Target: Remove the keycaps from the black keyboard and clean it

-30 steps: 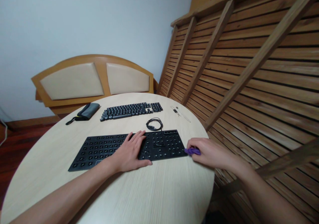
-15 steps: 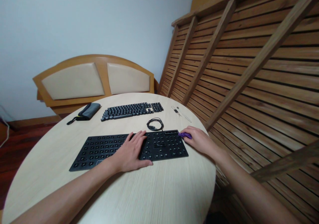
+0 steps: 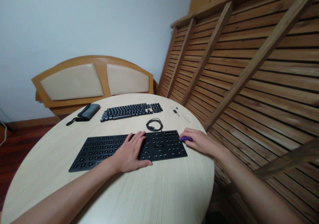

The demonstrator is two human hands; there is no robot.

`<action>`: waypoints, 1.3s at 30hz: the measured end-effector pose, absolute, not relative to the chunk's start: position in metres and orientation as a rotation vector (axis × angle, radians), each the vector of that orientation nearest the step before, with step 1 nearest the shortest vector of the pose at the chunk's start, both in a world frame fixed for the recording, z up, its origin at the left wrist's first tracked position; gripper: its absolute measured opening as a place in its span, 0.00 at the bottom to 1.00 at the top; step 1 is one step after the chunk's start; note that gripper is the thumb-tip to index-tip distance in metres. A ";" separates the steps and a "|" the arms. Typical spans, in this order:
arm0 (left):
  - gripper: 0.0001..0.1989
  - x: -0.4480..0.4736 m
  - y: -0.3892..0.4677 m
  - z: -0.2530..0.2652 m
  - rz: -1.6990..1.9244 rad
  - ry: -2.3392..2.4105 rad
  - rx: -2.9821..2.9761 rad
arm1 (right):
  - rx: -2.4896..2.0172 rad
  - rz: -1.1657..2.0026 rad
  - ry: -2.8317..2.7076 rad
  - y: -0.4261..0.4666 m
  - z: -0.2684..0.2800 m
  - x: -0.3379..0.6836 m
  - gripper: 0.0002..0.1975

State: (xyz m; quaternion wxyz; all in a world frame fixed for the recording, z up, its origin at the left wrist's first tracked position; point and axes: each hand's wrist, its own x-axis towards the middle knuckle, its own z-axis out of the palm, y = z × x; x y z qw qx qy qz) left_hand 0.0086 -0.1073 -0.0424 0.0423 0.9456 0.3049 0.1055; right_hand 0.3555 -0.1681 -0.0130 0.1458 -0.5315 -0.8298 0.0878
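Note:
A black keyboard base without its keycaps lies flat on the table, its rows of bare switches showing. My left hand rests flat across its middle, fingers stretched out and thumb at the near edge. At the right edge of the base, my right hand pinches a small, crumpled purple cloth against the side. Part of the cloth is hidden by the fingers. The keyboard's coiled black cable lies just behind the base.
Behind the base, loose dark keycaps are laid out in keyboard order. A grey pouch lies at the left, and a wire keycap puller at the right. The round table stands near a slatted wooden frame.
My right hand has slid the purple cloth a little toward me along the base's right edge. My left hand stays in place on the base.

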 end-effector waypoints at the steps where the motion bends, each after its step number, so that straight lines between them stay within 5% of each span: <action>1: 0.48 0.008 -0.107 -0.043 0.330 0.928 2.887 | -1.530 0.263 -2.387 -0.170 -0.012 0.355 0.12; 18: 0.46 0.008 -0.106 -0.045 0.322 0.935 2.898 | -1.564 0.574 -2.456 -0.205 0.005 0.348 0.11; 24: 0.47 0.006 -0.106 -0.048 0.349 0.920 2.886 | -1.660 0.205 -2.184 -0.184 -0.002 0.350 0.11; 39: 0.46 0.007 -0.107 -0.044 0.323 0.919 2.880 | -1.621 0.089 -2.228 -0.165 -0.023 0.351 0.10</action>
